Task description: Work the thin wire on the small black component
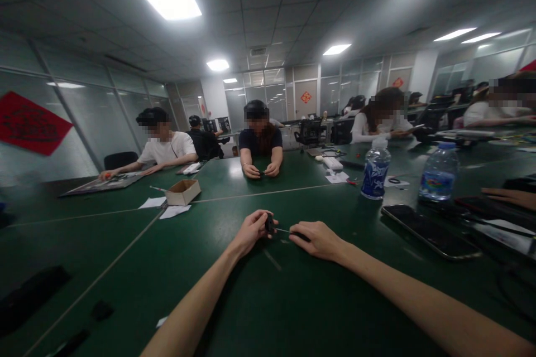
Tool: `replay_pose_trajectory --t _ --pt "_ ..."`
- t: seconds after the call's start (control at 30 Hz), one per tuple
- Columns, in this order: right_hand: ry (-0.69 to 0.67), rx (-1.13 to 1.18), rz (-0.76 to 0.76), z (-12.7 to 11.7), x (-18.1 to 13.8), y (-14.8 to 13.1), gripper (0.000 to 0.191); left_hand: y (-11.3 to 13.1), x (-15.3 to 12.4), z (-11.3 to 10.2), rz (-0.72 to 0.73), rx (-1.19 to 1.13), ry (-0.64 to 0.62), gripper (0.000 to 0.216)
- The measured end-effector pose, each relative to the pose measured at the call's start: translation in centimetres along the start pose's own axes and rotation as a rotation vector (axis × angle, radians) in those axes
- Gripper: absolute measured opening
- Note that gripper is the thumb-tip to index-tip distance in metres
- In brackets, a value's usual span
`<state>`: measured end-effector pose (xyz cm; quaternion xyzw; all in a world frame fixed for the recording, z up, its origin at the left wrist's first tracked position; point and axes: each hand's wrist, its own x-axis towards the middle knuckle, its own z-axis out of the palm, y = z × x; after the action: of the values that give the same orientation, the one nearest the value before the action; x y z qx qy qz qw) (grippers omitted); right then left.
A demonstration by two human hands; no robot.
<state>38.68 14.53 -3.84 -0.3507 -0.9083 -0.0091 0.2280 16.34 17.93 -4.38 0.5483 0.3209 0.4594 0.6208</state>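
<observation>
Between the fingers of my left hand (253, 228) is a small black part (269, 224), held just above the green table (234, 295). My right hand (317, 239) is wrapped round the dark handle of a screwdriver (283, 230). Its thin metal shaft points left, and the tip reaches the black part. Whether the tip sits in a screw is too small to make out. My palm hides most of the handle.
A black phone (431, 231) lies right of my right hand, with water bottles (376, 173) behind it. A small cardboard box (183, 192) and paper slips stand at the left. Across the table sits a person (260, 142) handling a small dark object. Dark items (101, 310) lie at the lower left.
</observation>
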Motion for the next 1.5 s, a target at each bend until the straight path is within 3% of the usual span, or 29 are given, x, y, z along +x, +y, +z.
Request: replay_pose_trajectory --t 0.6,1.5 --pt "0.056 -0.01 0.08 0.3 -0.14 0.18 0.025 0.23 0.0 -0.07 0.007 -0.097 0.076 0.048" --pt "-0.022 0.021 0.085 0.14 0.0 0.1 0.025 0.21 -0.16 -0.21 0.01 -0.084 0.098 0.06"
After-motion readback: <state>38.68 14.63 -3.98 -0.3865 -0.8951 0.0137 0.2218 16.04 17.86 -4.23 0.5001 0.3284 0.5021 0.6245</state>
